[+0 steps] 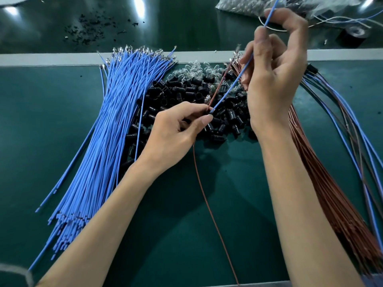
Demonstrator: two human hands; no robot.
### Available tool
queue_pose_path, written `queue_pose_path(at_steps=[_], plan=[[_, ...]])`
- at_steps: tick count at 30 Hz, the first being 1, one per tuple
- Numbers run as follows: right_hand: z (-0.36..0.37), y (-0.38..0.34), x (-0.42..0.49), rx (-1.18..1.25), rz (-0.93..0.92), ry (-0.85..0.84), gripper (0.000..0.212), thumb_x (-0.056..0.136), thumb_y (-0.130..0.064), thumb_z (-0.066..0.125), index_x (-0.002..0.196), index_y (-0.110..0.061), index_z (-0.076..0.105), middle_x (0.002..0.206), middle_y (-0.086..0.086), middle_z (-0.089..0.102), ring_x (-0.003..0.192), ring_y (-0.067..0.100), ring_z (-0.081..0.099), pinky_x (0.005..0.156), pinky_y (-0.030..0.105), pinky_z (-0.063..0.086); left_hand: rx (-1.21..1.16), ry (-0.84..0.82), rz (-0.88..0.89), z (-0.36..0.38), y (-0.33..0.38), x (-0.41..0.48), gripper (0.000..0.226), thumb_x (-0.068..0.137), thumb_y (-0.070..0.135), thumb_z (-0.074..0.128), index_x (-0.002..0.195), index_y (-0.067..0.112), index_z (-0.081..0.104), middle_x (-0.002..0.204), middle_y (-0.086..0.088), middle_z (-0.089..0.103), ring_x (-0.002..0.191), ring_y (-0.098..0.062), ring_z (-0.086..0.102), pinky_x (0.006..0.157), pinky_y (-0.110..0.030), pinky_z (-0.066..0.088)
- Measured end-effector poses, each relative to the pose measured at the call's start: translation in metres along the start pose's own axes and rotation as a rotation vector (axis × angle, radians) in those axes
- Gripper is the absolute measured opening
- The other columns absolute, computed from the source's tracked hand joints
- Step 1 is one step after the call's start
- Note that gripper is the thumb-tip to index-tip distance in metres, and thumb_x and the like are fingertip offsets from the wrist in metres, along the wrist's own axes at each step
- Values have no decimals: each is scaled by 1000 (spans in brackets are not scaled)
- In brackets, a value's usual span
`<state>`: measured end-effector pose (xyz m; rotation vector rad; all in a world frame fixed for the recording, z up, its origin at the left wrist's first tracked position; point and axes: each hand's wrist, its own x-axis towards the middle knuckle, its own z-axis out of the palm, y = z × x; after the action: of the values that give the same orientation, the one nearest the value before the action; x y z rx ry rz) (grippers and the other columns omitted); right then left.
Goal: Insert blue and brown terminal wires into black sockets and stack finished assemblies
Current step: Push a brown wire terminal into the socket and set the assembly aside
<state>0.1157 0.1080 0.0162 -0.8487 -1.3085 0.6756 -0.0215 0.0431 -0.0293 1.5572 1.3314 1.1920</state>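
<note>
**Midway, two wires meet at a socket**

Here the left hand (176, 129) pinches a socket, mostly hidden by its fingers, where a blue wire (232, 88) and a brown wire (217, 88) converge. The right hand (271, 79), raised above the heap, holds the blue wire in a closed grip. Open green table (41, 121) lies near the forearms; elsewhere room is tight. Blue wires (107, 141) fan at left, black sockets (186, 90) pile in the centre, brown wires (323, 183) run off the right edge beside the finished assemblies (342, 112). Clear bulbs (196, 66) beyond the sockets are blurred. Far back sit a plastic bag (248, 5) and a tape roll (354, 35).
</note>
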Motion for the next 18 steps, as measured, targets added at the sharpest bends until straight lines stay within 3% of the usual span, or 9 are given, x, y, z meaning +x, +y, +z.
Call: queue_pose_path(at_steps=[5, 10, 13, 18], plan=[[2, 0, -3, -20, 49, -140, 10, 99, -8, 49, 99, -17, 45, 71, 2, 62, 44, 11, 51, 44, 23, 41, -5, -6, -34, 0, -1, 0, 13, 89, 15, 66, 101, 16, 70, 87, 0, 69, 74, -2, 60, 66, -12, 45], [-1, 2, -2, -1, 95, -126, 11, 98, -7, 52, 94, -16, 47, 70, 2, 63, 49, 11, 54, 48, 24, 45, -110, 0, -79, -1, 2, 0, 15, 92, 16, 62, 97, 28, 68, 87, 9, 73, 88, -12, 69, 84, -24, 54], [-2, 3, -1, 19, 141, -116, 9, 98, -8, 52, 95, -16, 49, 67, -1, 62, 48, 8, 53, 47, 23, 44, -155, -20, -82, -3, 5, 0, 18, 95, 10, 57, 99, 23, 68, 83, 11, 72, 84, -2, 66, 77, -16, 50], [-1, 7, -4, 22, 309, -304, 7, 94, -9, 60, 93, -15, 56, 69, -4, 66, 55, 7, 60, 54, 21, 50, -186, -36, -78, -3, 10, -1, 20, 97, 5, 50, 107, 15, 65, 84, 6, 69, 77, 5, 63, 73, -11, 47]])
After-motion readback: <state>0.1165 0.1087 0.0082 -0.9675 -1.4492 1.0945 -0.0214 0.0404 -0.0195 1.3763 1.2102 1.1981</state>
